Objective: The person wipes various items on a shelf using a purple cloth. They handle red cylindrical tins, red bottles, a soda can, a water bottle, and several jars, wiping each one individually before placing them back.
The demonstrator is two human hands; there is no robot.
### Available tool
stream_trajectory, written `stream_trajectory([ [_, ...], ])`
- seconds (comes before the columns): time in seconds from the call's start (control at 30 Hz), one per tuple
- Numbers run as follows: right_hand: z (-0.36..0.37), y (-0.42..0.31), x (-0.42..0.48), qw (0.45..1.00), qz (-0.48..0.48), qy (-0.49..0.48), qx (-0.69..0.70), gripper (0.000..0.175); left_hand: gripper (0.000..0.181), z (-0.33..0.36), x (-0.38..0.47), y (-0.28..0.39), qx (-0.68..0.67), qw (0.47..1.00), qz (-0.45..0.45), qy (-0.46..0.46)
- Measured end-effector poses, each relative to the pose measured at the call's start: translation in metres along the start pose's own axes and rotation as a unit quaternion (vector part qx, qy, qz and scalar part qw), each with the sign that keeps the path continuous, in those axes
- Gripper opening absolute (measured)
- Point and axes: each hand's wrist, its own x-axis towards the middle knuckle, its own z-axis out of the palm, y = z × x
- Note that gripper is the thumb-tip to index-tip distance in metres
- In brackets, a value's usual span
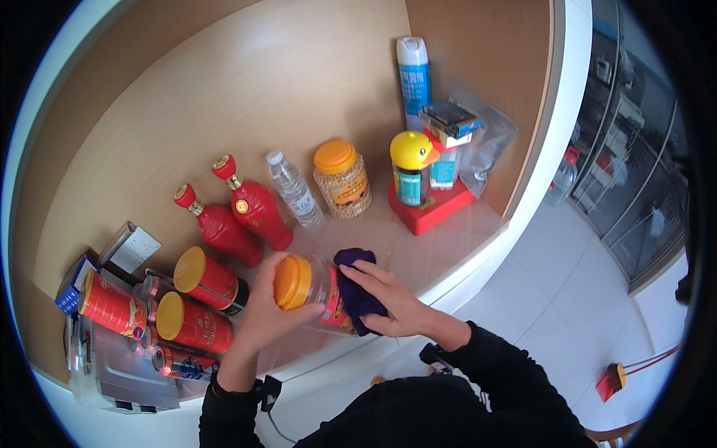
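Note:
My left hand [268, 311] grips a clear plastic jar [320, 285] near its orange screw lid [293, 282]. The jar is tilted above the front of the cabinet shelf [386, 263], with its lid towards the left. A dark purple cloth [358, 297] is bunched in my right hand [395, 299] and pressed against the jar's side and lower end. Cloth and fingers hide part of the jar's red label [334, 297]. Beyond the jar stand two red bottles [260, 210] [227, 229], a clear water bottle [297, 190] and another orange-lidded jar [343, 182] filled with beige beans or nuts.
Red cans with yellow lids [196, 325] and a drink can [185, 364] stand close left of my left hand. At right, a duck-headed jar [413, 168] rests on a red box [431, 210], near an aerosol can [413, 78]. A white edge [442, 291] borders the shelf.

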Motion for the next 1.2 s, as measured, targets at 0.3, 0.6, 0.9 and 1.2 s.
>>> stream_trajectory([
  [0.3, 0.026, 0.046, 0.029, 0.69, 0.401, 0.038, 0.601, 0.051, 0.094, -0.001, -0.036, -0.047, -0.295, 0.949, 0.016, 0.112],
  [0.6, 0.039, 0.005, 0.012, 0.833, 0.249, 0.111, 0.481, 0.041, 0.099, -0.018, -0.012, -0.022, -0.154, 0.973, 0.117, 0.129],
  [0.9, -0.03, -0.015, -0.021, 0.906, 0.27, 0.154, 0.287, 0.03, 0.098, -0.035, 0.1, 0.047, -0.172, 0.911, 0.295, 0.23],
  [1.2, -0.097, 0.005, -0.08, 0.891, 0.292, 0.239, 0.253, 0.036, 0.084, -0.005, 0.241, 0.087, 0.104, 0.916, 0.354, 0.159],
])
